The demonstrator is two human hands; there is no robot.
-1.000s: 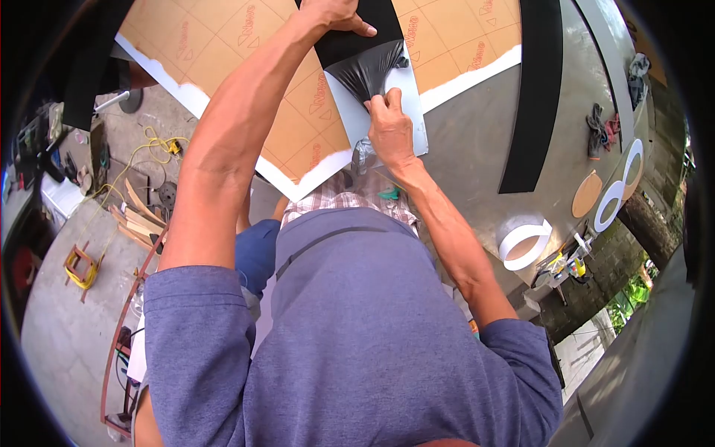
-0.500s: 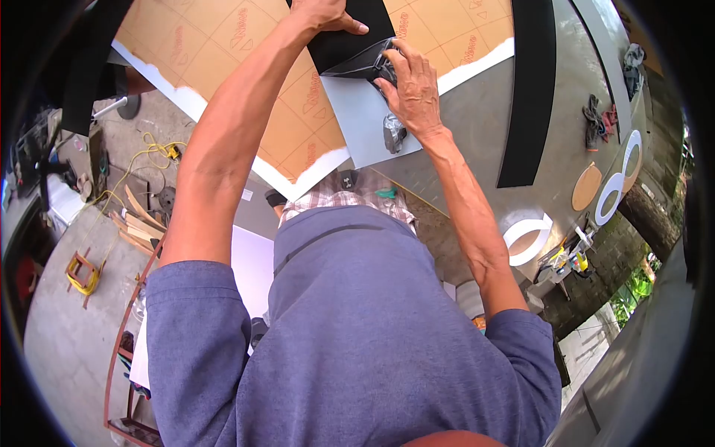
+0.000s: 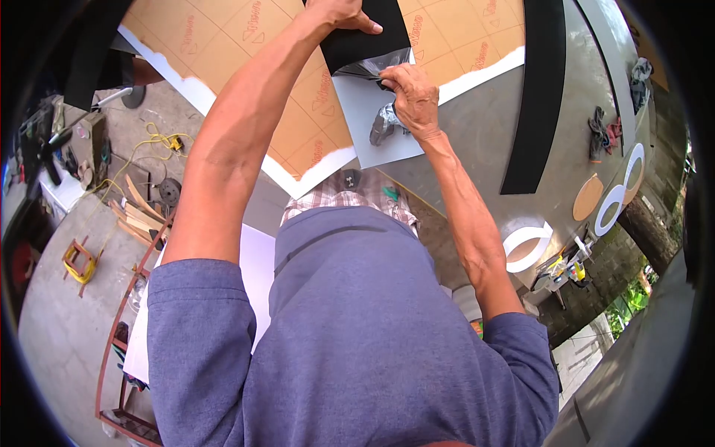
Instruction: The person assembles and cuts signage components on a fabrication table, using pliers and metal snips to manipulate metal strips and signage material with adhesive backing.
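Note:
My left hand (image 3: 342, 13) rests on a black strip (image 3: 372, 41) at the top, its thumb stretched out over the black surface. Below it, my right hand (image 3: 413, 97) is closed in a pinch on a thin clear film (image 3: 380, 62) at the strip's lower end. Pale grey sheet (image 3: 365, 104) shows under the film, and crumpled film (image 3: 383, 125) hangs beneath my right hand. Brown printed paper (image 3: 298, 112) with torn white edges lies under and around the strip.
A long black curved strip (image 3: 535, 112) lies on the grey table (image 3: 477, 112) at right. Beyond it are dark gloves (image 3: 597, 130), a brown disc (image 3: 588, 197) and white rings (image 3: 611, 210). Yellow cord (image 3: 80, 267) and wood pieces (image 3: 140, 216) are on the floor at left.
The fingers of my right hand have closed from a wider grip into a pinch on the film. The whole view has shifted slightly; my left hand stays on the black strip.

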